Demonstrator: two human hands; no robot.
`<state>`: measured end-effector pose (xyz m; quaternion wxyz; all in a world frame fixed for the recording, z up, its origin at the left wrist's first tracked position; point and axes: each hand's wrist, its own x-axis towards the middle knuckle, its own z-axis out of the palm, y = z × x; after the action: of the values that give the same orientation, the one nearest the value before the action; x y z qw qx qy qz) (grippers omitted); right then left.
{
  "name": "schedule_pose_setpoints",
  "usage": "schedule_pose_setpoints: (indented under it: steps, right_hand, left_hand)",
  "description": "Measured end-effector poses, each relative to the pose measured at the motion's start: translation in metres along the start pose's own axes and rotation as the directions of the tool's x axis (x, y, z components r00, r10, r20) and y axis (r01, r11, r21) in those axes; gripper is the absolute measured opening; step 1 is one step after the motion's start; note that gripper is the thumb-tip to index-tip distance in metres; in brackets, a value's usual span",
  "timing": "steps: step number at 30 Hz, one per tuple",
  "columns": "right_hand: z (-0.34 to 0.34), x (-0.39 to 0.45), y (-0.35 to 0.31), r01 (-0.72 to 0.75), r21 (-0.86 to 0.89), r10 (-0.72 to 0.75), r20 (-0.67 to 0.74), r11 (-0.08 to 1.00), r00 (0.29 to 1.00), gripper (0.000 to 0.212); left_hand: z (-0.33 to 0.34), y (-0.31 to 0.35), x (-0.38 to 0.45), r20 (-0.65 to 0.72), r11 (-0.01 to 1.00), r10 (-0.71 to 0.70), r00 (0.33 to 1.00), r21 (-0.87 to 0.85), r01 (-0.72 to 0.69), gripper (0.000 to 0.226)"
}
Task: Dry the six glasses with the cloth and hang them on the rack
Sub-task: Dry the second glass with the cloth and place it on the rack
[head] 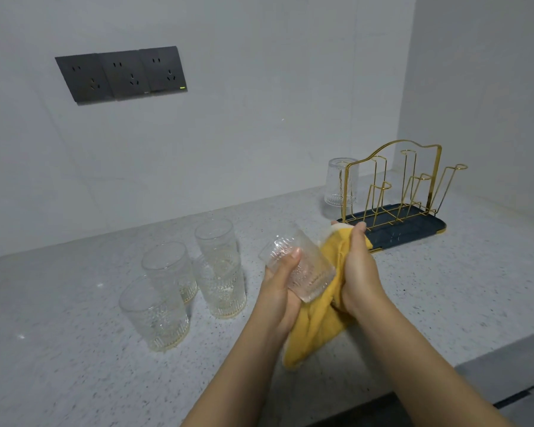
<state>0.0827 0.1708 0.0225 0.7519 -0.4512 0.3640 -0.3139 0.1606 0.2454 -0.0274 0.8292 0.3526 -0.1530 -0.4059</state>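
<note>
Both hands grip: left (279, 282) the glass (299, 269), right (359, 266) the cloth (315, 331).

Home kitchen: speckled countertop (74, 349), wall sockets (121, 74).

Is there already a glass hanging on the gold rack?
Yes, one glass hangs upside down on the rack, at its far left end.

We've got a speckled grey countertop (74, 349) here. Four glasses (179, 282) stand clustered on its left side, and the rack (395, 211) sits back right.
</note>
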Motion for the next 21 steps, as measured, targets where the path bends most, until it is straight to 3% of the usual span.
schedule_pose_setpoints:
  steps: [4,6,9,12,15,18,21]
  right_hand:
    - [-0.004,0.008,-0.013,0.105,-0.173,-0.112,-0.027,0.979,0.993,0.093]
    - [-0.001,0.006,-0.017,0.202,-0.317,-0.198,0.045,0.927,0.979,0.091]
    - [-0.001,0.001,-0.016,0.371,-0.455,-0.36,0.115,0.809,0.926,0.075]
    - [-0.003,-0.001,-0.006,0.555,-0.46,-0.552,0.156,0.693,0.819,0.053]
    - [-0.008,0.003,0.0,0.688,-0.409,-0.667,0.22,0.599,0.712,0.053]
    - [-0.013,0.007,-0.003,0.71,-0.331,-0.674,0.236,0.622,0.7,0.05]
    - [-0.012,0.013,-0.003,0.713,-0.404,-0.711,0.187,0.574,0.678,0.051]
  left_hand:
    - [-0.003,0.002,-0.004,0.036,0.958,0.003,0.999,0.285,-0.013,0.073]
    - [-0.005,0.001,-0.004,0.027,0.883,0.002,1.0,0.469,-0.015,0.077]
    - [-0.005,0.001,-0.005,0.046,0.828,-0.007,0.999,0.56,-0.02,0.075]
    - [-0.005,0.003,-0.004,0.057,0.841,-0.039,0.998,0.541,0.002,0.074]
    - [-0.002,0.007,-0.007,0.101,0.892,-0.123,0.987,0.448,0.065,0.063]
    - [0.004,0.01,-0.011,0.177,0.926,-0.304,0.936,0.285,0.247,0.063]
    - [0.002,0.009,-0.008,0.172,0.928,-0.331,0.928,0.235,0.288,0.062]
